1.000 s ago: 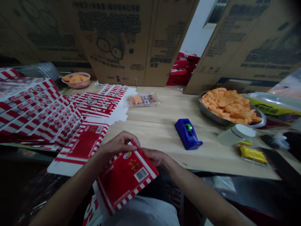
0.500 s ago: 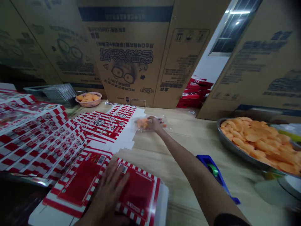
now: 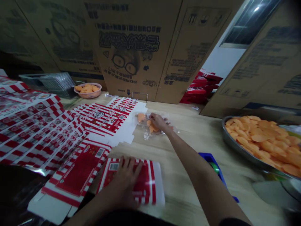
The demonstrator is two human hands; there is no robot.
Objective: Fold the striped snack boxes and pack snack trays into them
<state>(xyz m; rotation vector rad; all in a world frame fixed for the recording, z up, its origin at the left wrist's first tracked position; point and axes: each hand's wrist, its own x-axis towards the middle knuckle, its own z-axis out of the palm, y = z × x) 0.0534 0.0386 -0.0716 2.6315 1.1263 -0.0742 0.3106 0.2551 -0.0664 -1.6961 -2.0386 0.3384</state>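
My left hand (image 3: 125,180) lies with its fingers spread on a red carton (image 3: 143,179) with red-and-white striped edges, near the front of the table. Farther off, my right hand (image 3: 156,121) is closed on a clear plastic bag (image 3: 152,133) of orange pieces, its fingers pinched on the film. The bag rests on the tabletop, and darker small items show through the plastic beside the wrist. Just left of my left hand is another flattened red carton (image 3: 81,169). Printed carton sheets (image 3: 101,117) lie flat beyond it.
Stacked striped cartons (image 3: 35,125) fill the left side. A pink basket (image 3: 94,94) of orange pieces stands behind. At right are a metal basin (image 3: 225,138) heaped with orange chips and a blue tape dispenser (image 3: 217,169). Large cardboard boxes (image 3: 131,18) wall the back.
My left hand and the red carton under it have shifted, and the carton now lies apart from the flattened one. The bag at my right hand has spread and moved slightly right.
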